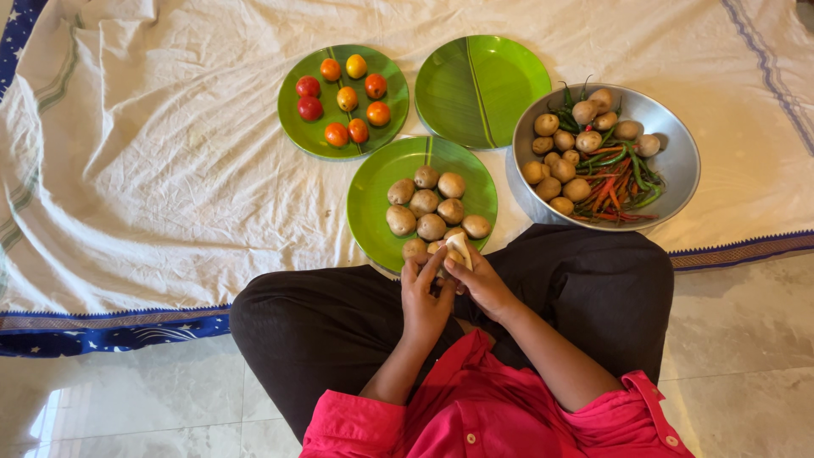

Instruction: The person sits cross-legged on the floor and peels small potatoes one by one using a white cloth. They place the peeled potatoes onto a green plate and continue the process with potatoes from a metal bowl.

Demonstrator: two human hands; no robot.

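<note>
The person sits cross-legged on a pale tiled floor (746,339) at the near edge of a white cloth (170,170) with a blue border; the left hand (424,297) and the right hand (479,280) are together at the near rim of the nearest green plate (373,203), both closed around a single potato (458,248); the potato shows a pale, light-coloured face toward the camera, and the fingertips of both hands touch it; whether a tool is held between the hands cannot be told. The nearest green plate carries a cluster of whole brown potatoes (432,208), touching one another, grouped toward the plate's centre and near rim. A second green plate (292,110) lies beyond it, toward the far left of the group, and carries red and orange tomatoes (343,97) spread loosely, some touching, some apart. A third green plate (479,85) lies just beside the tomato plate on its right; its rim sits close to both other plates. A round steel bowl (678,161) stands to the right of the plates, near the near edge of the cloth, just beside the person's right knee; it holds small potatoes on its left side and a heap of green and red chillies (619,182) on its right side. The person wears dark trousers and a pink-red top.
</note>
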